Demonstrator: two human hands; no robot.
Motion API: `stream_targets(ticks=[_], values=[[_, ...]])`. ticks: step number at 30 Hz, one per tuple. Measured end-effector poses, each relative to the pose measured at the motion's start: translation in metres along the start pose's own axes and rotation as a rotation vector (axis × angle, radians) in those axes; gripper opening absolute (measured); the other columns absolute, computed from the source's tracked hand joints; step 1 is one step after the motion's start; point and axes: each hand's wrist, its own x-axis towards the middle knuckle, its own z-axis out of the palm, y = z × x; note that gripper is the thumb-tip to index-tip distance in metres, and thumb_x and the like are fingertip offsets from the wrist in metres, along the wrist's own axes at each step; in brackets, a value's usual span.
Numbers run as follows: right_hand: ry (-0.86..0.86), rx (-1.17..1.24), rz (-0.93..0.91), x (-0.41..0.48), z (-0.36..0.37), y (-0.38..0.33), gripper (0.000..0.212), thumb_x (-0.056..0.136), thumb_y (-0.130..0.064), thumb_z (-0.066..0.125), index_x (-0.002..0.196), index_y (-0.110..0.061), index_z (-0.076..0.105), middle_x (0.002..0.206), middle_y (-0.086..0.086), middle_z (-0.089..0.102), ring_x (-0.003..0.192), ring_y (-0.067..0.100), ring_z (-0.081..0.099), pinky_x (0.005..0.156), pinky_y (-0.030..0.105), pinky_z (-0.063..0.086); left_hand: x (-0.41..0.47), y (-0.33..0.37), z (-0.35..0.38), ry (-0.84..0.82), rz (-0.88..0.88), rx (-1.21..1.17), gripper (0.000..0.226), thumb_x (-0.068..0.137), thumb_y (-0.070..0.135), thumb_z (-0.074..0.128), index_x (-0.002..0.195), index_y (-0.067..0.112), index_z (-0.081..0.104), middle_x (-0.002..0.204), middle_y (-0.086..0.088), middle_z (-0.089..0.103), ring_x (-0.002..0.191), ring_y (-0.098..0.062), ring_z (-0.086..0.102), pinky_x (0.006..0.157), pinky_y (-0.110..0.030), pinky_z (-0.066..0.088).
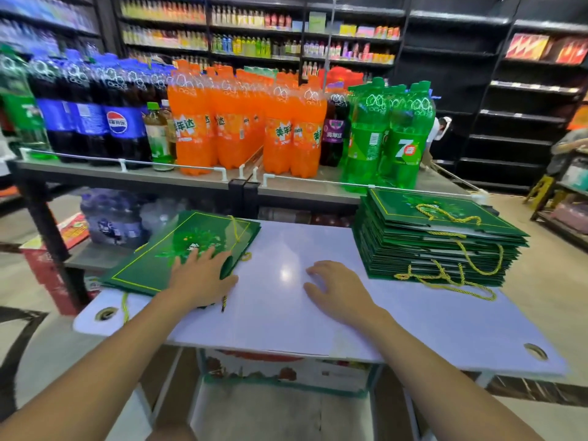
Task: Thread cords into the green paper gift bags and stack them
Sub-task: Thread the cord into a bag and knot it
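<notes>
Two piles of green bags sit on the tabletop (286,316): a low pile (149,265) centre-left under the left hand (199,275), fingers flat and released, and a tall stack (439,246) at right. At centre the right hand (337,291) rests empty, fingers relaxed. Best to pin the low pile while sliding one bag off.

Orange bottles (191,128), centre of frame: labels read "美年达", repeated across several. Blue-labelled cola bottle (122,122), left of centre: round red, white and blue Pepsi emblem; the characters across it are too blurred to read. Green bottle (405,148), right of centre: large "7" with a red dot, the 7 Up mark. Purple-labelled bottle (333,135), between orange and green: "美年达", faint. Green gift bag (152,259), lower left: print illegible.
</notes>
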Motion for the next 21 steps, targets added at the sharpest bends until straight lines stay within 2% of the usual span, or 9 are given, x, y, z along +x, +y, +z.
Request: stream_targets(ticks=[4,10,14,16,18,20,21], values=[[0.006,0.004,-0.005,0.000,0.000,-0.002,0.042,0.099,-0.043,0.056,0.134,-0.022,0.065,0.140,-0.003,0.061,0.133,0.019,0.051,0.113,0.033,0.036,-0.001,0.006,-0.001,0.022,0.067,-0.056,0.064,0.100,0.050,0.045,0.159,0.035,0.024,0.169,0.005,0.022,0.155,-0.030,0.018,0.123,-0.061,0.016],[0.122,0.201,0.057,0.000,0.001,0.003,0.037,0.099,-0.032,0.060,0.134,-0.022,0.060,0.137,-0.006,0.057,0.128,0.016,0.051,0.111,0.035,0.040,-0.017,0.016,0.002,-0.007,0.254,-0.092,0.067,0.094,0.050,0.053,0.156,0.041,0.030,0.168,0.013,0.022,0.156,-0.019,0.017,0.125,-0.056,0.013],[0.187,0.197,-0.014,0.001,0.000,0.005,0.039,0.099,-0.035,0.053,0.136,-0.021,0.058,0.135,-0.005,0.059,0.127,0.016,0.052,0.110,0.042,0.042,-0.037,0.027,0.000,-0.024,0.399,-0.126,0.068,0.081,0.053,0.049,0.148,0.045,0.040,0.163,0.017,0.030,0.153,-0.013,0.025,0.124,-0.056,0.015],[0.133,0.152,-0.018,0.001,-0.001,0.002,0.051,0.097,-0.046,0.043,0.142,-0.024,0.055,0.141,-0.006,0.057,0.132,0.017,0.049,0.111,0.043,0.041,-0.046,0.031,-0.001,-0.029,0.463,-0.131,0.069,0.076,0.053,0.048,0.145,0.045,0.044,0.159,0.019,0.034,0.149,-0.009,0.029,0.123,-0.054,0.019],[0.050,0.031,-0.017,0.002,-0.001,-0.002,0.061,0.096,-0.053,0.035,0.149,-0.028,0.051,0.148,-0.005,0.053,0.139,0.019,0.045,0.114,0.043,0.037,-0.051,0.031,-0.001,-0.009,0.509,-0.132,0.070,0.077,0.063,0.044,0.145,0.046,0.045,0.159,0.017,0.035,0.149,-0.009,0.028,0.122,-0.047,0.024],[-0.012,-0.037,-0.010,0.003,-0.003,-0.005,0.060,0.097,-0.054,0.035,0.150,-0.030,0.050,0.151,-0.003,0.051,0.140,0.022,0.043,0.114,0.041,0.036,-0.047,0.023,-0.003,0.007,0.478,-0.189,0.072,0.083,0.075,0.037,0.148,0.044,0.044,0.161,0.015,0.034,0.150,-0.011,0.028,0.122,-0.043,0.027],[-0.029,-0.037,-0.007,0.005,-0.004,-0.007,0.058,0.099,-0.054,0.037,0.150,-0.031,0.051,0.151,-0.003,0.050,0.140,0.023,0.043,0.114,0.042,0.036,-0.039,0.017,-0.005,0.022,0.441,-0.218,0.069,0.089,0.075,0.033,0.149,0.042,0.043,0.161,0.013,0.035,0.150,-0.012,0.029,0.122,-0.043,0.028]])
